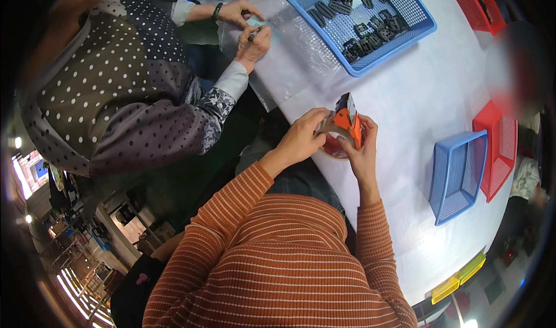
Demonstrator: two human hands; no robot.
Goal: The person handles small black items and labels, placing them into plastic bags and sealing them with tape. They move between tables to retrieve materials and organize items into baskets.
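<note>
In front of my body, at the table's near edge, I hold an orange tape dispenser [346, 119] with a dark metal head pointing up. My right hand [364, 157] is closed round its right side, thumb across the front. A roll of tape [335, 147] sits low in the dispenser, partly hidden by my fingers. My left hand [303, 136] is closed at the left side, its fingertips pinching at the tape; the exact hold is partly hidden.
A blue basket [362, 70] with several black parts [376, 35] stands at the far side. On the right are a smaller blue basket [438, 180], a red basket [503, 148] and yellow trays [445, 289]. At left a co-worker's hands [253, 47] hold a pen over a small paper beside plastic bags [295, 56].
</note>
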